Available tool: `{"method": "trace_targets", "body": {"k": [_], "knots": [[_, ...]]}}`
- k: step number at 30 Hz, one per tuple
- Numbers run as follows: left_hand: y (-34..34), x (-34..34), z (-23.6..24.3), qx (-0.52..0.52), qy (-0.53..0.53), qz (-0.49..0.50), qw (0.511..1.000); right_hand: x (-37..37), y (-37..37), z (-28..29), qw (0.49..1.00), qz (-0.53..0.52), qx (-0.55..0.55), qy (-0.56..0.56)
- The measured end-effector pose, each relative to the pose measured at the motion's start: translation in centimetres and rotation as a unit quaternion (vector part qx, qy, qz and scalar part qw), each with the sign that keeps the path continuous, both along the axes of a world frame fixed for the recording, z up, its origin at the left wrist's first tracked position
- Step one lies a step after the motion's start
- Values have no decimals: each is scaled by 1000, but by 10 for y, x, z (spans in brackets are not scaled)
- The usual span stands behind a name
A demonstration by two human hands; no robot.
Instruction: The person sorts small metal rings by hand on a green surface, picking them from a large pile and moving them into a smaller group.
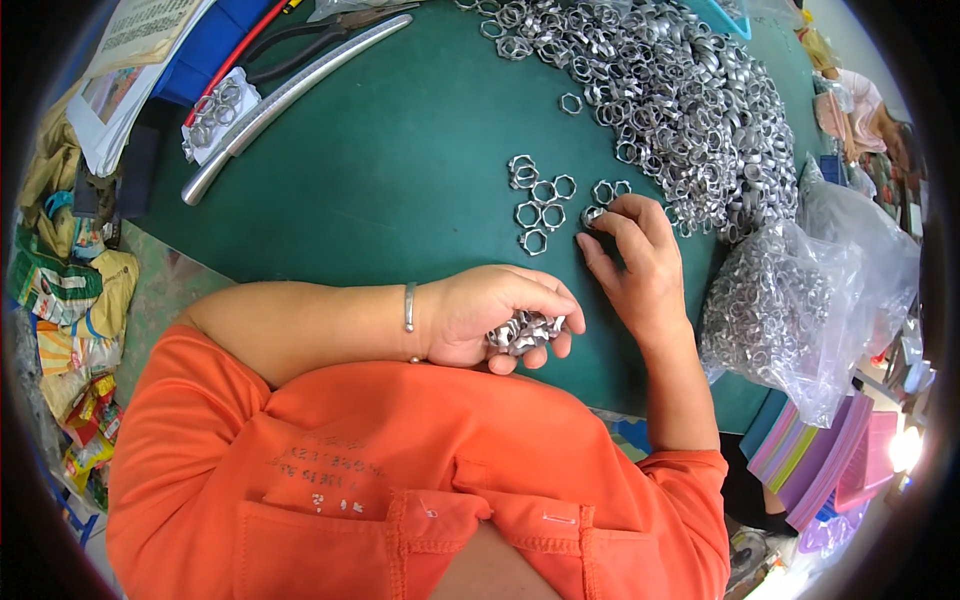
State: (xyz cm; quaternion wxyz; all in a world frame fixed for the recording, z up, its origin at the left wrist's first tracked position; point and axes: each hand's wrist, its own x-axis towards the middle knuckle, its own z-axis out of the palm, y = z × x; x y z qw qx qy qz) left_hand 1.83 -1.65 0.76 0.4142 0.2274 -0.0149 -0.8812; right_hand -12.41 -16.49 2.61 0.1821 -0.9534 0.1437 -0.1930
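Observation:
My left hand (500, 310), palm up with the fingers curled, cradles a small heap of hexagonal metal rings (524, 332) in front of my chest. To its upper right, my right hand (640, 255) reaches down to the green table, its fingertips at one hexagonal metal ring (591, 215). The thumb sits slightly below that ring, and whether it touches it is hard to see. A loose cluster of rings (540, 200) lies flat just left of my right hand. Beyond it spreads a large pile of the same silvery rings (690, 110).
A clear plastic bag full of rings (770, 290) stands right of my right forearm. At the far left lie a curved metal bar (290, 105), black-handled pliers (300, 45) and a white packet with rings (222, 110). Purple and pink plastic bins (815, 460) stand lower right.

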Motion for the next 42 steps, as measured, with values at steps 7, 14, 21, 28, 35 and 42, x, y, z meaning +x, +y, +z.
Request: {"method": "trace_targets", "body": {"k": [7, 14, 21, 28, 35, 42], "knots": [[0, -1, -3, -3, 4, -7, 1000, -4, -5, 0, 1000, -3, 24, 1], [-1, 0, -6, 13, 74, 14, 997, 3, -7, 24, 990, 73, 118, 14], [-1, -1, -8, -9, 52, 9, 999, 10, -18, 6, 992, -81, -30, 95], [1, 0, -7, -1, 87, 26, 996, 0, -19, 18, 943, 0, 332, 34], [1, 0, -2, -5, 21, 5, 1000, 37, -16, 18, 988, 139, 46, 39], [1, 1, 4, -12, -9, -26, 1000, 32, -2, 8, 987, 122, 101, 0]]}}
